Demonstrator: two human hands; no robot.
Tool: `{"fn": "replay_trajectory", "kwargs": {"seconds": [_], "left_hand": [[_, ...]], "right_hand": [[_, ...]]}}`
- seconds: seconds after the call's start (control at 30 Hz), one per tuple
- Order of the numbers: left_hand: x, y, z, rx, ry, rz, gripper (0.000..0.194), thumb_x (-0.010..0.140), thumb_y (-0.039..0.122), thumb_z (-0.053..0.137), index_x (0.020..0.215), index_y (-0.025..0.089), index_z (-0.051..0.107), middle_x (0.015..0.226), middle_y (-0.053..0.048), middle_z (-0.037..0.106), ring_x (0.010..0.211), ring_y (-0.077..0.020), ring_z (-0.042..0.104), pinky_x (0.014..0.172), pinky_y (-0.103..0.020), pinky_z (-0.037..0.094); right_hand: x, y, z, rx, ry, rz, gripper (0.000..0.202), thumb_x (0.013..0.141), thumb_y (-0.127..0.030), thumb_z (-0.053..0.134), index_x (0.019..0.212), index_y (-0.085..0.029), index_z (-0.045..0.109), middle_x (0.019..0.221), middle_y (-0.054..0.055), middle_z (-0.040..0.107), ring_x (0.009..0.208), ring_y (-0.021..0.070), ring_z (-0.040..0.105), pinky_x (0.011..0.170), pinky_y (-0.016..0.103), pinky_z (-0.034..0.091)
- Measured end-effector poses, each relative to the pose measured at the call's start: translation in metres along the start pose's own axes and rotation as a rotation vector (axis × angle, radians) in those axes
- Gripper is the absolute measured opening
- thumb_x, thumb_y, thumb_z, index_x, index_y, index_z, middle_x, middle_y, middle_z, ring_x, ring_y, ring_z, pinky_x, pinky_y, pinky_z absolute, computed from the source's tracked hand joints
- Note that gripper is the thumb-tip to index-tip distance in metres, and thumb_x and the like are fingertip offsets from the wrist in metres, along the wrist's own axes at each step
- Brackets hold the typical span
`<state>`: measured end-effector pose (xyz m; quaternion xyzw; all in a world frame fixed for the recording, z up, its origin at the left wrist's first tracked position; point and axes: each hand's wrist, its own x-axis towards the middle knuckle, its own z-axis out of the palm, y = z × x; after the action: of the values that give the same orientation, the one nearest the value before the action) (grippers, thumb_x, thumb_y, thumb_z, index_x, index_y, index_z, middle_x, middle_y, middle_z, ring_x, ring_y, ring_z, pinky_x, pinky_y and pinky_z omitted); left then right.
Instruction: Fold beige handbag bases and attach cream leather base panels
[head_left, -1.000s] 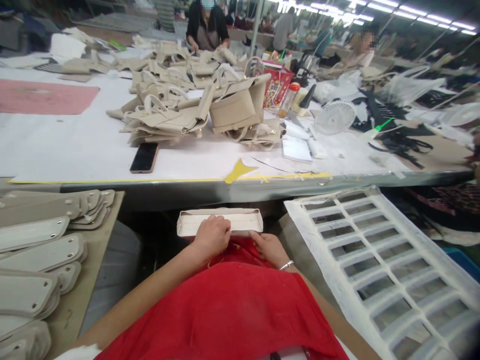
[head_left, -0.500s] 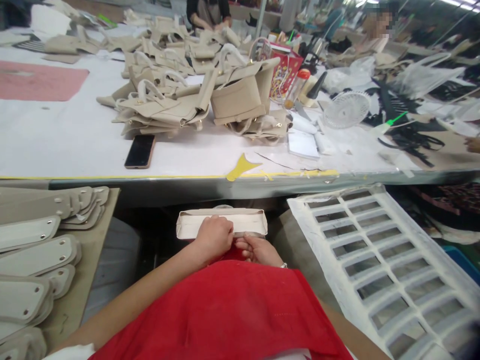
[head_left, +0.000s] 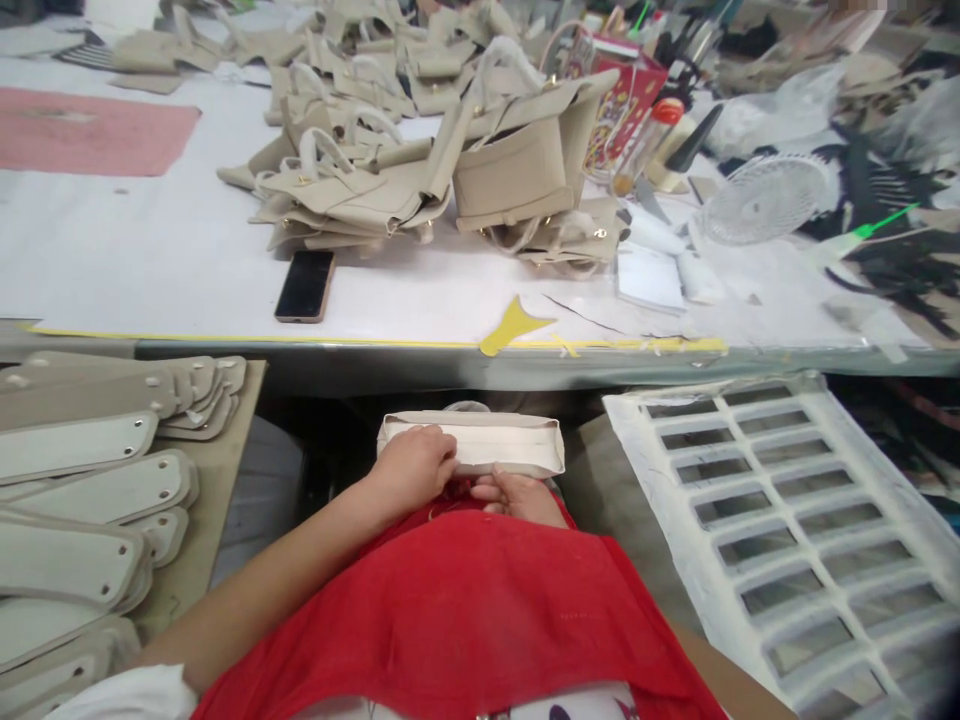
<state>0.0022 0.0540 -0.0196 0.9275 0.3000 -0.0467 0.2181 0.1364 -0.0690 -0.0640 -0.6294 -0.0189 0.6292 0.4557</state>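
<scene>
A beige bag piece [head_left: 510, 440] with a pale rectangular base lies at my lap, just below the table's front edge. My left hand [head_left: 417, 464] is curled over its near left edge, fingers closed on it. At the middle of the same near edge, my right hand [head_left: 520, 496] pinches the rim with thumb and fingers. Whether something small is between the fingertips cannot be made out. A red apron [head_left: 480, 610] covers my lap under both hands.
Beige bags [head_left: 517, 175] are heaped on the white table [head_left: 150, 250], near a phone [head_left: 304, 286] and a yellow piece [head_left: 514, 325]. Beige panels [head_left: 75, 550] lie on a board at left. A white slatted rack [head_left: 780, 500] stands at right.
The camera view has shifted, so everything sits further right. My left hand has moved left along the bag piece's near edge, away from my right hand.
</scene>
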Motion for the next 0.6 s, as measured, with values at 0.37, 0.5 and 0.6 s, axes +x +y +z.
{"fn": "replay_trajectory", "kwargs": {"seconds": [0.37, 0.5, 0.6], "left_hand": [[-0.012, -0.008, -0.002, 0.027, 0.026, -0.021, 0.019, 0.082, 0.026, 0.047, 0.072, 0.017, 0.060, 0.077, -0.006, 0.063, 0.075, -0.0219, 0.057, 0.067, -0.033, 0.040], [-0.018, -0.013, -0.002, 0.032, 0.052, -0.019, 0.019, 0.083, 0.026, 0.047, 0.073, 0.016, 0.061, 0.078, -0.007, 0.064, 0.077, -0.0223, 0.057, 0.068, -0.034, 0.039], [-0.023, -0.019, -0.003, 0.052, 0.085, -0.018, 0.019, 0.083, 0.026, 0.047, 0.073, 0.017, 0.061, 0.077, -0.006, 0.063, 0.076, -0.0220, 0.056, 0.067, -0.034, 0.036]], "right_hand": [[-0.004, -0.003, 0.030, -0.054, -0.037, 0.067, 0.029, 0.088, -0.034, 0.044, 0.077, -0.015, 0.064, 0.077, 0.006, 0.067, 0.047, 0.0086, 0.054, 0.047, 0.021, 0.046], [-0.001, -0.001, 0.040, -0.098, -0.081, 0.033, 0.029, 0.088, -0.030, 0.042, 0.078, -0.014, 0.064, 0.075, 0.007, 0.068, 0.054, 0.0109, 0.058, 0.050, 0.022, 0.046], [0.001, 0.001, 0.048, -0.085, -0.085, 0.014, 0.028, 0.089, -0.029, 0.042, 0.079, -0.013, 0.063, 0.073, 0.008, 0.067, 0.054, 0.0117, 0.059, 0.051, 0.022, 0.047]]}}
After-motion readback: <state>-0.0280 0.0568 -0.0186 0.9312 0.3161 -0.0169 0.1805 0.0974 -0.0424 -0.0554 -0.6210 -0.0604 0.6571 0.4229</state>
